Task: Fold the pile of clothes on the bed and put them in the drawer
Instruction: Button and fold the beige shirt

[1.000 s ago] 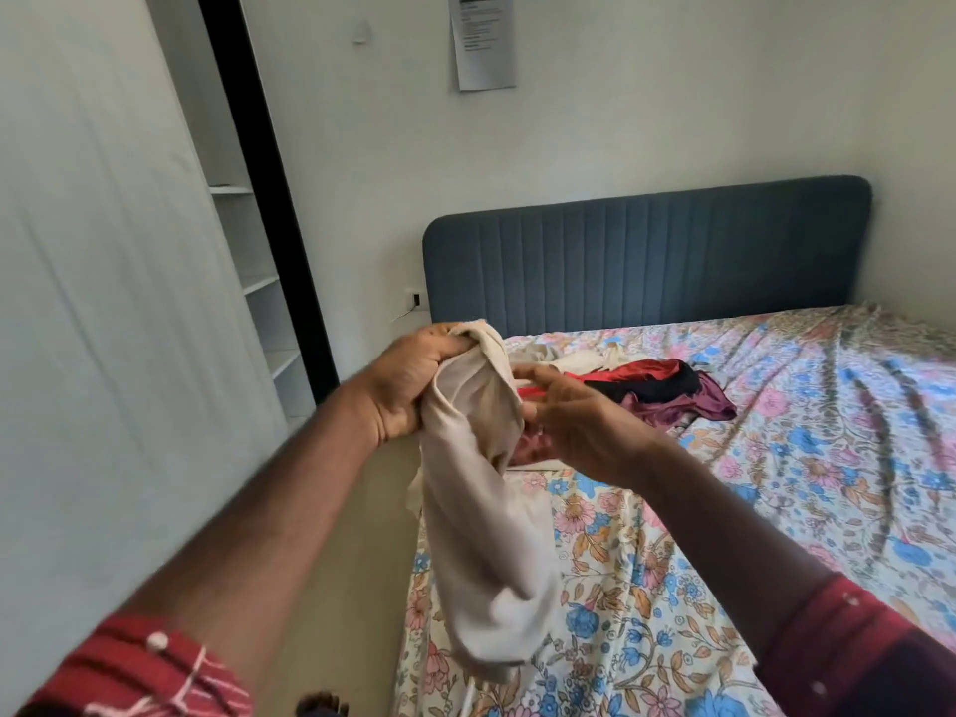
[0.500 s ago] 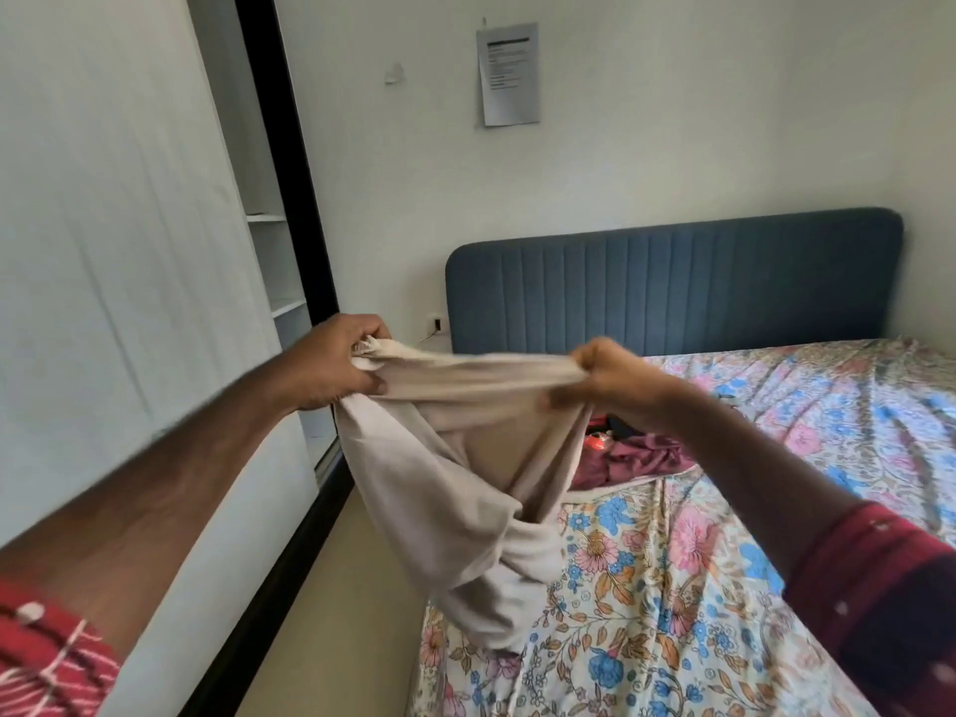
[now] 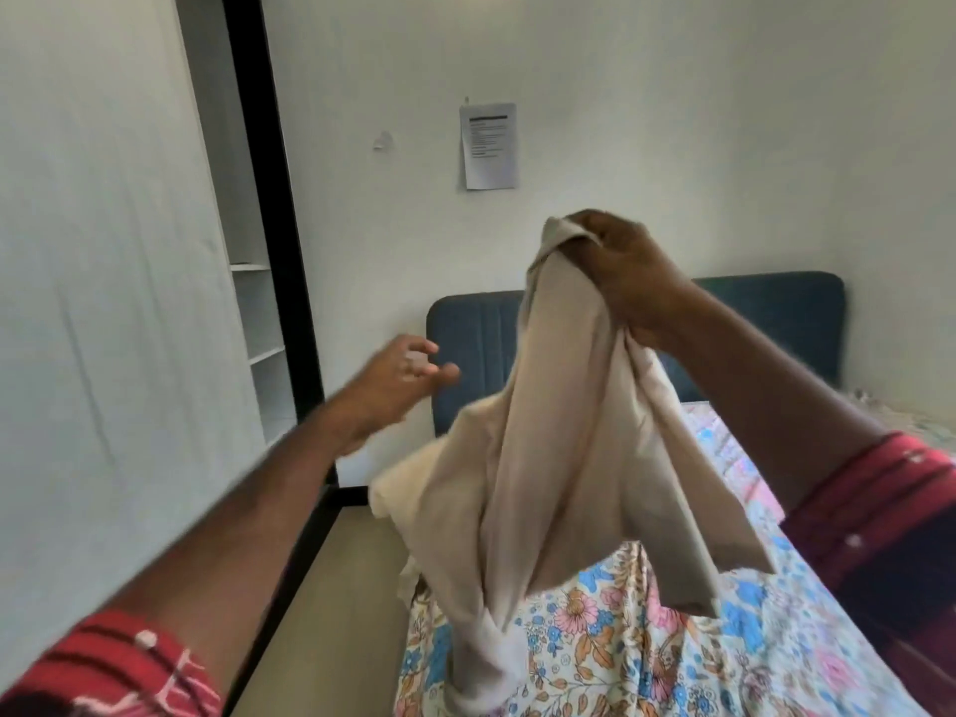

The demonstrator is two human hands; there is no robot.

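Note:
A beige garment (image 3: 558,458) hangs bunched in the air above the bed's near left corner. My right hand (image 3: 621,274) grips its top edge, raised high in front of the headboard. My left hand (image 3: 401,377) is off the cloth, to its left, fingers loosely spread and holding nothing. The bed (image 3: 776,639) has a floral sheet. The hanging garment and my right arm hide the rest of the clothes pile. No drawer is in view.
A blue padded headboard (image 3: 765,313) stands against the back wall under a taped paper sheet (image 3: 489,145). At left, a white wardrobe door (image 3: 103,302) and open white shelves (image 3: 261,349) line a narrow strip of floor (image 3: 331,613) beside the bed.
My left hand has let go of the beige garment and moved left. My right hand has lifted the garment higher, so it now hangs from that hand alone. The camera tilted up.

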